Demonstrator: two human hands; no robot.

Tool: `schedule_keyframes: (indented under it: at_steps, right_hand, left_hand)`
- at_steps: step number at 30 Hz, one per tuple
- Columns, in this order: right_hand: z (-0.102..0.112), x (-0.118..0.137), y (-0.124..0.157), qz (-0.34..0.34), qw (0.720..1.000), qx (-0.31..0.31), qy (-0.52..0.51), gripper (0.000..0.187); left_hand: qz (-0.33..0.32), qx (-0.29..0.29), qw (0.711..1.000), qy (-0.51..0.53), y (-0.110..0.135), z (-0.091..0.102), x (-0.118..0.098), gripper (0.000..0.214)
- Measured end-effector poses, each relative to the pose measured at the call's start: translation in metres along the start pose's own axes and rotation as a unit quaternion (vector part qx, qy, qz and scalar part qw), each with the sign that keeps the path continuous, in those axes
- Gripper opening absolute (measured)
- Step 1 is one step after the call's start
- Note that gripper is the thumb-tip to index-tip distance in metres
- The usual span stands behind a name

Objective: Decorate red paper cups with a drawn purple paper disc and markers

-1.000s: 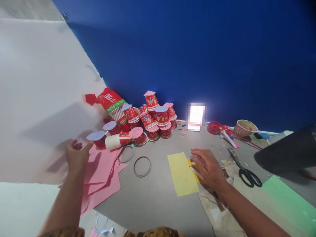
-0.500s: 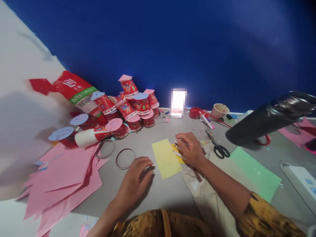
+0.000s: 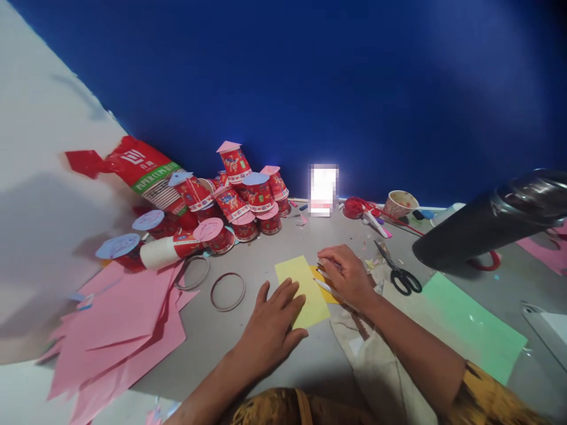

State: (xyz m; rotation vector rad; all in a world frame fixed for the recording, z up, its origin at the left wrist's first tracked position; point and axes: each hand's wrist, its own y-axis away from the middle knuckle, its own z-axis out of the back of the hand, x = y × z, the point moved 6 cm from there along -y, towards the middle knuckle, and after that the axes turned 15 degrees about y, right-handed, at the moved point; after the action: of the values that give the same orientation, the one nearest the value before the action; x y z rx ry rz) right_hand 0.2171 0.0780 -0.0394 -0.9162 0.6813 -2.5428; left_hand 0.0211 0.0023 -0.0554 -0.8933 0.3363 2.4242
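Note:
My left hand (image 3: pixel 274 319) rests with fingers spread over the lower left of a pale yellow paper sheet (image 3: pixel 295 271). My right hand (image 3: pixel 348 274) is at the sheet's upper right edge, its fingers curled round a slim pen (image 3: pixel 322 271) that shows only its dark tip. A white pen (image 3: pixel 326 288) lies beside the thumb, over a deeper yellow paper (image 3: pixel 333 296). Left of the sheet is a thin ring (image 3: pixel 212 298), with a second ring (image 3: pixel 178 282) behind it. Black-handled scissors (image 3: pixel 404 282) lie to the right of my right hand.
Red paper cups (image 3: pixel 259 195) with paper tops are stacked at the back left by a cup bag (image 3: pixel 153 177). Pink sheets (image 3: pixel 119 319) lie left; a green sheet (image 3: pixel 473 324) and a dark bottle (image 3: pixel 469 230) are right. A beige cloth (image 3: pixel 381 366) lies in front.
My left hand has moved right from beside the ring onto the yellow sheet, and its fingers have spread. My right hand stays at the sheet's edge. The view has shifted slightly.

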Motion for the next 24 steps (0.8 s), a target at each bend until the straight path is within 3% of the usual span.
schedule_keyframes:
  at_steps: [8,14,18,21,24]
  right_hand:
    - [-0.002,-0.002,0.0,-0.021,1.0,0.0,0.002,0.017]
    - [-0.005,-0.007,-0.004,-0.033,0.999,0.02,0.014,0.016]
    - [0.004,-0.014,-0.012,-0.05,0.988,0.11,0.095,0.017]
    - [0.016,-0.013,-0.01,-0.021,0.957,0.206,0.202,0.015]
    - [0.028,-0.01,0.004,-0.016,0.927,0.255,0.275,0.009]
  left_hand:
    - [-0.052,-0.057,0.997,-0.025,0.013,0.007,0.013,0.045]
    - [-0.088,-0.102,0.991,-0.013,0.002,0.015,0.027,0.031]
    - [-0.094,-0.169,0.979,0.062,-0.005,0.042,0.03,0.025]
    - [-0.079,-0.267,0.951,0.133,-0.005,0.073,0.029,0.014]
    - [-0.069,-0.298,0.933,0.188,-0.01,0.088,0.024,0.012]
